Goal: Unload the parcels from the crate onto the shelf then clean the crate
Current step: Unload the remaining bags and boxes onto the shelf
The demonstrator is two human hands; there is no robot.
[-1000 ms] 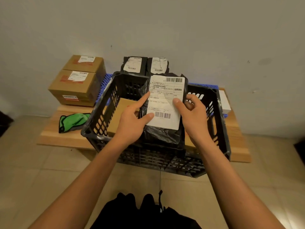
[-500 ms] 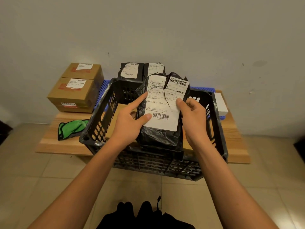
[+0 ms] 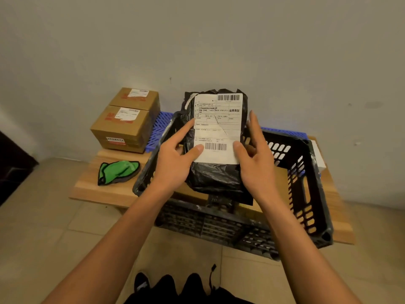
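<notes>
The task is looking only partly done. Two cardboard boxes [image 3: 126,122] are already sitting stacked at the back left of the wooden surface [image 3: 105,189], on a blue plastic mat [image 3: 161,123], so some parcels seem to be unloaded. The black crate [image 3: 306,194] is still holding at least one flat brown parcel [image 3: 278,189], showing beside and under the hands. The cleaning is not yet started, I think: the green cloth [image 3: 118,172] is lying untouched on the surface, left of the crate.

The black parcel [image 3: 217,178] is being held upright above the crate, between both hands. The left hand [image 3: 175,161] is gripping its left edge, with the thumb pressing on the label and the index finger stretched along the side. The right hand [image 3: 256,163] is holding the right edge, thumb on the label, the other fingers [image 3: 255,128] lying nearly straight along the side.

The parcel is a soft bag of wrinkled black plastic with a big white shipping label [image 3: 219,128], which is carrying two barcodes and a tear through its middle.
</notes>
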